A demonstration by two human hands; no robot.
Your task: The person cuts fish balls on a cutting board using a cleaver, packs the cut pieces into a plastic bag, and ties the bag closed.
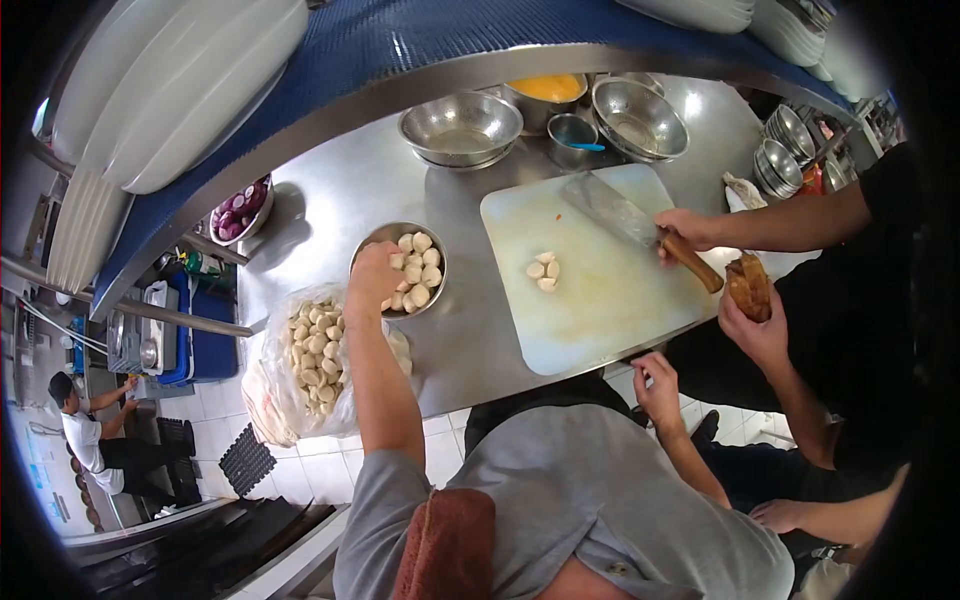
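My left hand (376,278) reaches into a steel bowl (440,293) of pale round balls (414,268). Its fingers curl down among the balls, and what they grip is hidden. Beside that forearm lies a clear plastic bag (300,402) holding many more of these balls (318,350). My right hand (656,388) hangs just off the table's front edge, loosely bent and empty. On the white cutting board (560,330) sit several cut pieces (545,270) of pale ball. At the right, a co-worker in black holds a cleaver (612,210) over the board and a brown lump (748,288) in the other hand.
Steel bowls (460,125) stand along the table's back, one with orange-yellow contents (548,88). A small pot (573,135) has a blue-handled utensil. Purple onions (240,208) fill a left bowl. A blue shelf (400,35) overhangs with plates (180,90). Another person (95,435) works far left.
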